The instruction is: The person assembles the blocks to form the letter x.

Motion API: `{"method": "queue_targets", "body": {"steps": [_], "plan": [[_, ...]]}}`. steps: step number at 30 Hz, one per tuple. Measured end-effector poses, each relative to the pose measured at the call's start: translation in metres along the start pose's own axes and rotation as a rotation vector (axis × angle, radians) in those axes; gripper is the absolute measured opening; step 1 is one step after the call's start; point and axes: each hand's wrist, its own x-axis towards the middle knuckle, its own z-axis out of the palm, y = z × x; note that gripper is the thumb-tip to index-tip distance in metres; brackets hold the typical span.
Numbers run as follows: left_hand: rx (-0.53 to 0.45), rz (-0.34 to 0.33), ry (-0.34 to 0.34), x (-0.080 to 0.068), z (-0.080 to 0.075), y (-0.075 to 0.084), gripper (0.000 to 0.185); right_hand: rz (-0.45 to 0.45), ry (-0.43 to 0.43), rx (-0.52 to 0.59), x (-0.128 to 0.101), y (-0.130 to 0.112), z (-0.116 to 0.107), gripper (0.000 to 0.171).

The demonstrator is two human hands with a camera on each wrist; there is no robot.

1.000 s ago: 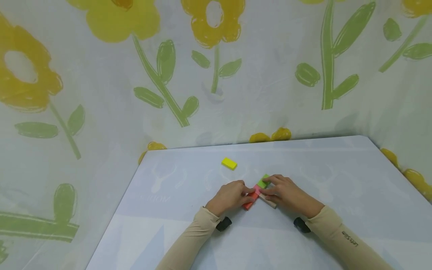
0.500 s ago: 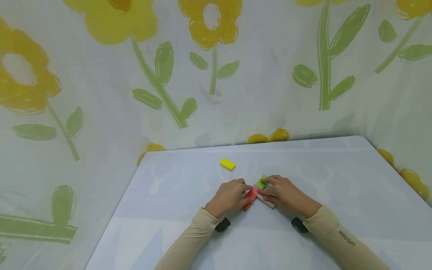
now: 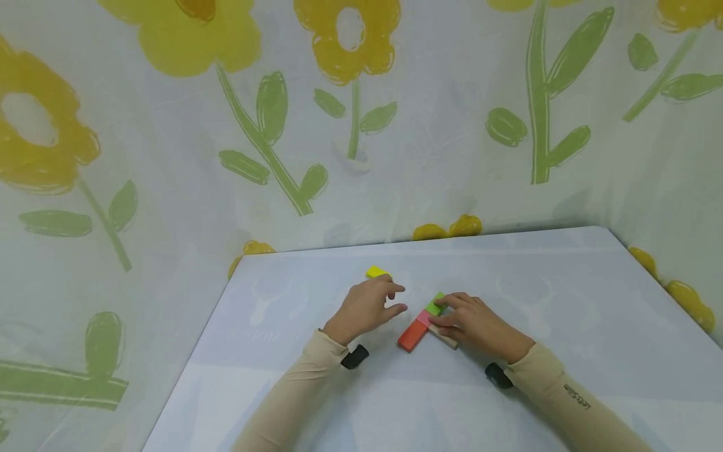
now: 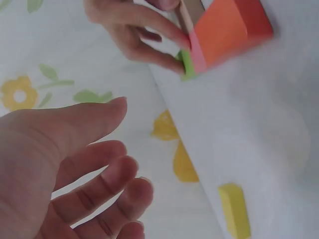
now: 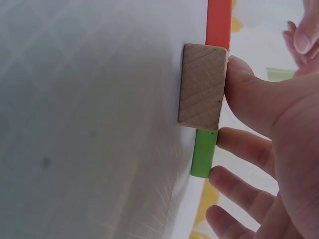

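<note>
My left hand [image 3: 364, 307] hovers over the table with loosely bent, apart fingers and nothing in them. A yellow block [image 3: 377, 272] lies just beyond it, partly covered by the hand in the head view. To the right, a red-orange block [image 3: 413, 336], a pink block [image 3: 423, 317] and a green block [image 3: 436, 305] lie end to end in a slanting line. A plain wooden block [image 3: 445, 337] branches off at the pink one. My right hand [image 3: 477, 323] rests its fingertips on the green and pink blocks, with its thumb by the wooden block [image 5: 202, 85].
A pale table [image 3: 237, 351] carries all the blocks. Behind it hangs a white cloth [image 3: 429, 157] printed with yellow flowers. Each wrist wears a dark camera, such as the one on the left wrist [image 3: 354, 357].
My left hand has let go of the red-orange block and moved left and away from me toward the yellow block. The right hand stays on the joined blocks.
</note>
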Motion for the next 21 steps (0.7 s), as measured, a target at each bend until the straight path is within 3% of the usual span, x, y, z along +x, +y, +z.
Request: {"method": "queue_targets", "body": {"steps": [10,21], "plan": [[-0.048,-0.063,0.05,0.013,-0.024,-0.028,0.034,0.016,-0.015,-0.003,0.0,0.001,0.001,0.033],[-0.018,-0.137,-0.018,0.033,-0.023,-0.054,0.041,0.017,-0.017,0.016,0.0,0.0,0.0,0.032]]}}
